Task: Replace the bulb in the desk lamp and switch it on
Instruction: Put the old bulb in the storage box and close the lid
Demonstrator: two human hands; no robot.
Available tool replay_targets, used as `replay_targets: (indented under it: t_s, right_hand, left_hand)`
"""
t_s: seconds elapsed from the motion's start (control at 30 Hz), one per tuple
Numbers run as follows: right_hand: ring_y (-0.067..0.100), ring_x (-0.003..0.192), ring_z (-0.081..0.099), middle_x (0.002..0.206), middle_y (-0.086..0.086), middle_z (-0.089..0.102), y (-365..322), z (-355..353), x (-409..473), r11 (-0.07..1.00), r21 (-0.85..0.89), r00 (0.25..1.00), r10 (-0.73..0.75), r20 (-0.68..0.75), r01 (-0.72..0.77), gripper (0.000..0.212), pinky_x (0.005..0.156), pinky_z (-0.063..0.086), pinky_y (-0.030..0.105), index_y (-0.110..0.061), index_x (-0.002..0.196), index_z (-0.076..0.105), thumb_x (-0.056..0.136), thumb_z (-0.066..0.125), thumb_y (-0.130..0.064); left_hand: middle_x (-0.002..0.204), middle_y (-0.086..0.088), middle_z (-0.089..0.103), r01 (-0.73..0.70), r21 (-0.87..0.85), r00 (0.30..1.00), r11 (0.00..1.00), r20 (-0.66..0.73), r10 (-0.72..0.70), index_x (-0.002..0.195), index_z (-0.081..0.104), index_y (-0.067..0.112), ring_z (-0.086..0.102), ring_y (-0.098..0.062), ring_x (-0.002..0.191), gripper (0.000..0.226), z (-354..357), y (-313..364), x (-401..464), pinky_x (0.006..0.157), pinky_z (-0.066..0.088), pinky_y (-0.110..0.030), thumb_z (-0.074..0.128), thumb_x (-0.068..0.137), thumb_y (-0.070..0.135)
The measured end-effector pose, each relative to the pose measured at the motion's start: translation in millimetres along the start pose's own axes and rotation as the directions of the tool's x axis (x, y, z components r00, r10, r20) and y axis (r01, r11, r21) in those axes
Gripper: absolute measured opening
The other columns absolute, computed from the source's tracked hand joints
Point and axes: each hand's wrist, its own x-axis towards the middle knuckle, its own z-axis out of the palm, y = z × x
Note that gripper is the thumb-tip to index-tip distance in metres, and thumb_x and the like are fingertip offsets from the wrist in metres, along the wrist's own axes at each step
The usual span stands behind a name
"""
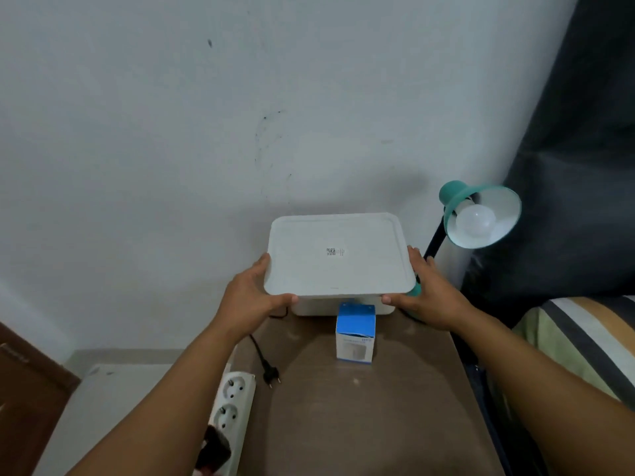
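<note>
A teal desk lamp (457,197) stands at the table's far right, its shade tilted toward me with a white bulb (476,219) screwed inside. A blue and white bulb box (355,333) stands upright in the middle of the brown table (378,424). Behind it sits a white plastic container (305,309), and its white lid (338,255) is held just above it. My left hand (254,293) grips the lid's left edge and my right hand (429,290) grips its right edge. The lamp's black plug (271,374) lies unplugged on the table.
A white power strip (230,413) lies along the table's left edge with a black plug in its near socket. A white wall rises behind the table. A dark curtain hangs at the right above striped bedding (577,338). A brown wooden piece shows at lower left.
</note>
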Motion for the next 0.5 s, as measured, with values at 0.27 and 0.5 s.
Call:
replay_targets:
  t_s: [0.27,0.5]
  right_hand:
    - [0.008,0.127,0.052,0.134,-0.016,0.059,6.5,-5.0,38.5,0.996,0.081,0.999,-0.042,0.028,0.039,0.083,0.109,0.045,0.045,-0.041,0.140,0.045,0.068,0.086,-0.051]
    - [0.017,0.125,0.055,0.131,-0.011,0.061,31.8,-7.0,49.4,0.998,-0.025,0.998,0.055,0.025,-0.055,0.094,0.106,0.047,0.048,-0.052,0.137,0.044,0.055,0.076,-0.084]
  left_hand:
    - [0.141,0.012,0.059,0.042,-0.106,0.997,0.993,0.066,-0.035,0.151,0.044,0.023,0.056,-0.005,0.127,0.101,5.9,-19.2,48.7,0.110,0.046,-0.037,0.094,0.064,0.029]
    - [0.115,0.029,0.063,0.036,-0.182,0.997,0.983,0.078,-0.022,0.144,0.050,0.028,0.061,0.010,0.110,0.087,20.6,-16.8,60.5,0.096,0.049,-0.017,0.091,0.068,0.013]
